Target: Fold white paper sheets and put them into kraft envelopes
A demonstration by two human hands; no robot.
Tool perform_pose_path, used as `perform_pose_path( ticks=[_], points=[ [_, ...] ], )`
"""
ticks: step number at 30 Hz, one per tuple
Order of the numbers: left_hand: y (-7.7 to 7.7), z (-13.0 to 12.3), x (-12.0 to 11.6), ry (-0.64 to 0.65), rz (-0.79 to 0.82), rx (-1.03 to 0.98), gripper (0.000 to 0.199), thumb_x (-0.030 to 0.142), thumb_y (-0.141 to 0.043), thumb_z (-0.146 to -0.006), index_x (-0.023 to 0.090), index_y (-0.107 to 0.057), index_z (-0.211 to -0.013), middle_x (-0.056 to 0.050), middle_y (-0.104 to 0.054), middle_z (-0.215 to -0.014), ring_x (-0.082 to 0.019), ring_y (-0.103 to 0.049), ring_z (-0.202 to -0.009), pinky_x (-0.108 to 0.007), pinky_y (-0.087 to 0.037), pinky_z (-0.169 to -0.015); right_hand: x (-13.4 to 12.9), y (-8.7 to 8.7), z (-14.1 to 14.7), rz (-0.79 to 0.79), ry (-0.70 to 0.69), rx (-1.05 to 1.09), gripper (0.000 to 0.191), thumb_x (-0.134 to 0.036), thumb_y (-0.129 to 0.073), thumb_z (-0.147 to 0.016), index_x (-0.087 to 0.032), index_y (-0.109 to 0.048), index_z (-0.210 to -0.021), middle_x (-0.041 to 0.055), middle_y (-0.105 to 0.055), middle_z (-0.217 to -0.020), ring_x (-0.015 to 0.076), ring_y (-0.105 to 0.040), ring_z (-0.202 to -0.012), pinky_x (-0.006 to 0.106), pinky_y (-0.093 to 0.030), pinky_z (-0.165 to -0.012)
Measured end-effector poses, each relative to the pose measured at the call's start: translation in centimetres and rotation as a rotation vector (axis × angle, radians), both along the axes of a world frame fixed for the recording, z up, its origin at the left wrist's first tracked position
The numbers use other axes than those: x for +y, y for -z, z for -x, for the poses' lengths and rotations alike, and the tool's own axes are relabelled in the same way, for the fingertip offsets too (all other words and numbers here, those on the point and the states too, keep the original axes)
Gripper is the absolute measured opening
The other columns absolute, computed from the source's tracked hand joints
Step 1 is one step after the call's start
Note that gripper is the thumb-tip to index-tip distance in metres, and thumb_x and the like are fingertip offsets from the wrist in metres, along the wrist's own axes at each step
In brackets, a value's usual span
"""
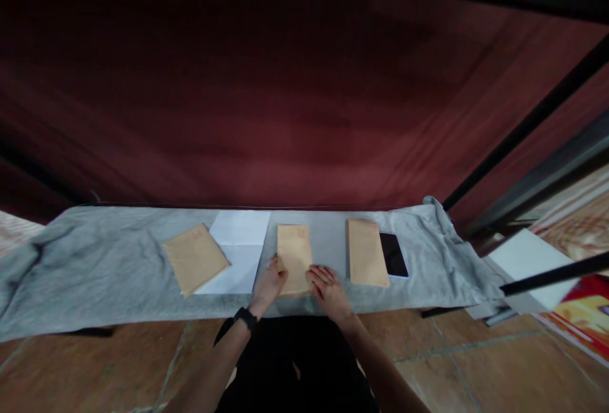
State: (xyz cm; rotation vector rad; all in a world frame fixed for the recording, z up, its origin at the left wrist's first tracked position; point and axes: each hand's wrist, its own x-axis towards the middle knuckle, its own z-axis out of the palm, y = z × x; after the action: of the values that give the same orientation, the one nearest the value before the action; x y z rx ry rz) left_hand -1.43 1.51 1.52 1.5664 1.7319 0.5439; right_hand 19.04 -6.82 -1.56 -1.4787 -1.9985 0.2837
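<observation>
A brown paper envelope (294,251) with a small reddish print at its top right lies on the cloth-covered bench before me. My left hand (271,281) grips its left edge, fingers curled with the thumb side over the paper. At the opposite edge, my right hand (329,287) is closed against the lower right side, fingers bent together. White sheets of paper (242,254) with a crosswise fold lie left of my left hand. Partly over them rests a group of brown envelopes (195,257), set at an angle. Right of my right hand sits a stack of brown envelopes (366,254).
A dark-screened phone (394,255) lies beside the right stack, partly under it. Grey cloth (114,267) covers the narrow bench. A dark red panel (304,115) rises behind it. Black metal bars (523,127), white boards (533,264) and a colourful box (587,311) stand at the right.
</observation>
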Motion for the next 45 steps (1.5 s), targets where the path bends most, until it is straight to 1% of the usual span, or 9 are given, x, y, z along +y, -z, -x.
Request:
perform_pose_path(
  ticks=[3,5,7,10,14,18,29,35,45],
  points=[
    [-0.1,-0.8,-0.5,0.065,-0.251,0.215,0.043,0.019,-0.053,-0.088,0.012,-0.053,-0.131,-0.016,-0.068,-0.111,-0.030,-0.063,-0.113,-0.045,-0.045,-0.100,0.0,0.2,0.2,0.021,-0.005,-0.039,0.041,-0.019,-0.050,-0.099,-0.026,-0.060,-0.138,0.0044,-0.062,-0.142,0.0212,-0.056,-0.133,0.047,-0.037,-0.119],
    [0.1,-1.8,0.0,0.207,-0.506,0.360,0.047,0.021,-0.044,-0.095,0.012,-0.048,-0.140,-0.019,-0.061,-0.131,-0.031,-0.056,-0.126,-0.046,-0.042,-0.107,0.0,0.2,0.3,0.025,0.001,-0.031,0.039,-0.021,-0.049,-0.099,-0.026,-0.061,-0.136,0.0046,-0.063,-0.142,0.0213,-0.056,-0.132,0.048,-0.037,-0.119],
    [0.6,-3.0,1.4,0.372,-0.658,0.413,0.051,0.025,-0.038,-0.099,0.013,-0.040,-0.149,-0.017,-0.050,-0.149,-0.029,-0.044,-0.140,-0.045,-0.036,-0.114,0.0,0.1,0.3,0.025,-0.001,-0.020,0.037,-0.022,-0.048,-0.100,-0.025,-0.062,-0.134,0.0050,-0.063,-0.142,0.0217,-0.057,-0.131,0.048,-0.037,-0.119],
    [1.7,-4.6,4.7,0.515,-0.698,0.453,0.056,0.030,-0.034,-0.101,0.013,-0.032,-0.155,-0.014,-0.038,-0.161,-0.026,-0.030,-0.150,-0.045,-0.026,-0.122,0.1,-0.1,0.3,0.032,-0.012,-0.017,0.037,-0.022,-0.048,-0.100,-0.025,-0.062,-0.133,0.0052,-0.062,-0.142,0.0220,-0.057,-0.132,0.049,-0.038,-0.119],
    [3.0,-5.7,8.7,0.571,-0.627,0.501,0.061,0.040,-0.033,-0.102,0.012,-0.031,-0.156,-0.014,-0.035,-0.162,-0.025,-0.029,-0.151,-0.045,-0.022,-0.124,0.2,-0.4,0.1,0.060,-0.049,-0.021,0.039,-0.022,-0.050,-0.099,-0.026,-0.059,-0.137,0.0057,-0.061,-0.143,0.0226,-0.055,-0.133,0.051,-0.037,-0.119],
    [3.9,-5.8,10.0,0.644,-0.597,0.495,0.060,0.042,-0.031,-0.102,0.014,-0.032,-0.156,-0.013,-0.037,-0.161,-0.022,-0.028,-0.152,-0.044,-0.017,-0.125,0.2,-0.5,0.0,0.057,-0.042,0.007,0.042,-0.022,-0.051,-0.099,-0.027,-0.058,-0.139,0.0061,-0.062,-0.142,0.0231,-0.056,-0.133,0.052,-0.038,-0.119],
    [4.4,-4.4,7.5,0.763,-0.589,0.362,0.057,0.037,-0.035,-0.102,0.015,-0.037,-0.154,-0.011,-0.036,-0.162,-0.021,-0.026,-0.153,-0.042,-0.015,-0.126,0.0,-0.8,-0.1,0.028,-0.031,0.094,0.041,-0.017,-0.042,-0.099,-0.027,-0.062,-0.133,0.0069,-0.067,-0.133,0.0213,-0.059,-0.127,0.051,-0.038,-0.118],
    [3.8,-3.8,5.1,0.820,-0.594,0.347,0.057,0.040,-0.035,-0.103,0.014,-0.037,-0.154,-0.012,-0.034,-0.163,-0.020,-0.026,-0.153,-0.041,-0.015,-0.126,-0.1,-0.1,-0.1,0.054,0.002,0.165,0.035,-0.018,-0.038,-0.100,-0.024,-0.065,-0.121,0.0072,-0.069,-0.125,0.0218,-0.060,-0.122,0.049,-0.039,-0.116],
    [2.8,-3.0,1.7,0.881,-0.594,0.326,0.054,0.041,-0.034,-0.105,0.018,-0.037,-0.154,-0.010,-0.037,-0.162,-0.019,-0.028,-0.152,-0.040,-0.018,-0.126,0.2,0.3,-0.2,0.019,0.076,0.205,0.029,-0.017,-0.040,-0.096,-0.023,-0.067,-0.106,0.0074,-0.071,-0.108,0.0230,-0.065,-0.105,0.040,-0.051,-0.098]
  ],
)
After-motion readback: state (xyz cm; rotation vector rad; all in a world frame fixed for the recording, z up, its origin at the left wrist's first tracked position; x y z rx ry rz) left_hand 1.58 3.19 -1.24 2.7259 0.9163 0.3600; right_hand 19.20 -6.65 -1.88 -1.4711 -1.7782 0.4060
